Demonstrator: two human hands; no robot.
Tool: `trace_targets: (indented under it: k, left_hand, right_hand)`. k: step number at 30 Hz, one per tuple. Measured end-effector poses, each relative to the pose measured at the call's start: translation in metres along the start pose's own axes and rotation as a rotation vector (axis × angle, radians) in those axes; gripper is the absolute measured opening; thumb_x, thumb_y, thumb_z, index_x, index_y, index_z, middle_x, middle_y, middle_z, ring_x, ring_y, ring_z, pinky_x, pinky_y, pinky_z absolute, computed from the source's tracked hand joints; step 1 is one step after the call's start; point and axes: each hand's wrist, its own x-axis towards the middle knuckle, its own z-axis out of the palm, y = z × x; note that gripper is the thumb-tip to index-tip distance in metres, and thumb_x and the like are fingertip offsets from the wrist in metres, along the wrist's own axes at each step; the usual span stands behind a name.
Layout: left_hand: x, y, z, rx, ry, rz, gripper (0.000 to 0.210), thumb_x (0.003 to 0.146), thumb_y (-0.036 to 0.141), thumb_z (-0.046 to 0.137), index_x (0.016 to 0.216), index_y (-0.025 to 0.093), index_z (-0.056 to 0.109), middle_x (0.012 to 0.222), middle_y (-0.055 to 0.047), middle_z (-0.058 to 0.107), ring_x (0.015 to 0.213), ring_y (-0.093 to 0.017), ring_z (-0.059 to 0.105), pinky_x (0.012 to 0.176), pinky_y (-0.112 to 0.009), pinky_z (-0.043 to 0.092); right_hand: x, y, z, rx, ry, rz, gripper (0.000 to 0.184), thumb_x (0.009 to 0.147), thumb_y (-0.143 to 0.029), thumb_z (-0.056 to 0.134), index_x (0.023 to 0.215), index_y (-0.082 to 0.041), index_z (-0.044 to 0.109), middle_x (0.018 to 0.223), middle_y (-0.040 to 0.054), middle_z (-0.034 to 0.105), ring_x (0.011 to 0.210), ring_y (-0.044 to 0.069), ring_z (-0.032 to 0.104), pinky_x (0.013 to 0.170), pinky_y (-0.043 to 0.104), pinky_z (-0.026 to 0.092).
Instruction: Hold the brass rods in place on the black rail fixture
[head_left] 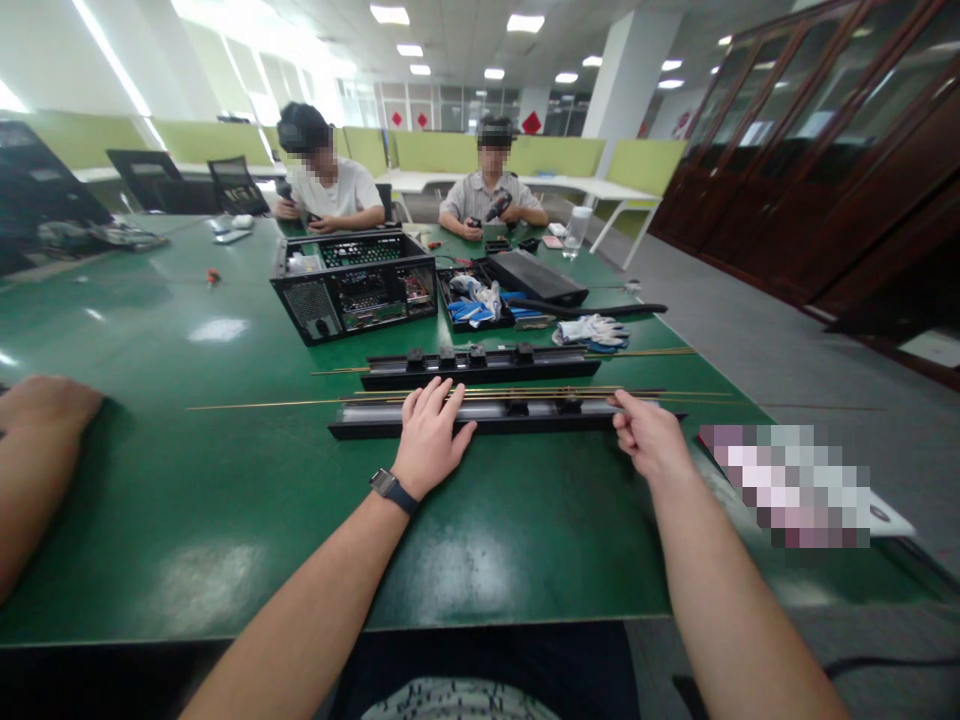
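My left hand (431,440), with a watch on its wrist, lies palm down over the nearer black rail (547,425). Its fingers are spread across several thin brass-coloured rods (262,405) that run along the rail's top. At the rail's right end my right hand (645,435) is closed, thumb and forefinger pinching near the ends of the thin rods. How many rods lie between those fingers is hidden. Just behind, parallel to it, a second black rail (480,375) carries several small black blocks, and more thin rods stick out at its ends.
An open computer case (360,285) stands beyond the rails, beside a black tray (480,322) with gloves. Another pair of gloves (592,332) lies to the right. Two people sit across the green table (225,520); one holds a power drill (497,207). Another person's arm (41,470) rests at left.
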Motion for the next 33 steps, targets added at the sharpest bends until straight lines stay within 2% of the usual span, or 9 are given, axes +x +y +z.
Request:
trace_targets:
  k: [5,7,13,15,19,21,26,33]
  left_hand:
    - [0.0005,0.0004,-0.0004,-0.001,0.000,-0.002,0.053,0.098,0.040,0.057,0.148,0.021,0.053,0.150,-0.015,0.057,0.147,-0.033,0.043,0.122,-0.054,0.029]
    - [0.0006,0.0006,-0.0008,-0.003,0.001,-0.002,0.052,0.098,0.040,0.057,0.147,0.021,0.053,0.150,-0.015,0.057,0.147,-0.033,0.043,0.122,-0.054,0.029]
    - [0.0004,0.0004,-0.0017,-0.004,-0.002,0.002,0.052,0.099,0.039,0.057,0.147,0.020,0.053,0.150,-0.016,0.057,0.148,-0.032,0.043,0.122,-0.053,0.029]
    - [0.0003,0.0002,-0.0016,-0.003,-0.002,0.002,0.052,0.099,0.039,0.057,0.147,0.019,0.053,0.150,-0.016,0.056,0.148,-0.032,0.043,0.122,-0.053,0.029]
    - [0.0001,0.0001,-0.0010,0.005,0.002,0.007,0.052,0.099,0.039,0.057,0.147,0.019,0.052,0.150,-0.015,0.056,0.148,-0.032,0.042,0.123,-0.052,0.028]
    - [0.0001,0.0001,-0.0009,0.006,0.005,0.007,0.052,0.099,0.039,0.057,0.147,0.019,0.052,0.150,-0.015,0.056,0.148,-0.032,0.043,0.123,-0.052,0.028]
    - [0.0003,0.0001,-0.0010,0.004,0.002,0.008,0.053,0.098,0.039,0.058,0.147,0.019,0.053,0.150,-0.016,0.056,0.148,-0.032,0.043,0.122,-0.052,0.029]
    - [-0.0003,0.0000,-0.0005,0.010,0.003,0.008,0.053,0.098,0.039,0.058,0.147,0.018,0.053,0.150,-0.016,0.056,0.148,-0.032,0.043,0.123,-0.051,0.029]
  right_hand:
    - [0.0043,-0.0003,-0.0019,0.052,0.139,-0.003,0.019,0.084,-0.031,0.075,0.079,-0.017,0.063,0.048,-0.0044,0.054,0.028,0.005,0.033,0.026,0.015,0.018]
    - [0.0037,0.0005,-0.0011,0.060,0.120,-0.004,0.020,0.084,-0.031,0.076,0.079,-0.017,0.062,0.047,-0.0050,0.053,0.028,0.005,0.033,0.026,0.015,0.018]
    - [-0.0023,0.0035,0.0036,-0.011,-0.113,0.021,0.030,0.080,-0.040,0.082,0.085,-0.014,0.067,0.049,-0.0037,0.054,0.029,0.004,0.033,0.026,0.015,0.018]
    - [-0.0017,0.0030,0.0034,-0.001,-0.082,0.020,0.027,0.083,-0.039,0.079,0.086,-0.015,0.067,0.050,-0.0032,0.055,0.028,0.005,0.033,0.026,0.015,0.018]
    - [0.0015,0.0012,0.0011,0.067,0.071,0.018,0.017,0.088,-0.029,0.072,0.082,-0.016,0.064,0.048,-0.0045,0.053,0.028,0.005,0.032,0.026,0.016,0.018]
    - [0.0014,0.0014,0.0009,0.074,0.055,0.021,0.018,0.086,-0.029,0.074,0.081,-0.016,0.063,0.048,-0.0050,0.052,0.028,0.005,0.033,0.026,0.016,0.019]
    - [-0.0031,0.0026,0.0039,0.041,-0.079,0.019,0.024,0.082,-0.034,0.080,0.083,-0.015,0.065,0.049,-0.0044,0.053,0.028,0.004,0.032,0.027,0.015,0.018]
    - [-0.0008,0.0002,0.0038,0.062,0.043,0.026,0.017,0.091,-0.028,0.068,0.081,-0.015,0.065,0.047,-0.0044,0.052,0.027,0.005,0.031,0.025,0.016,0.018]
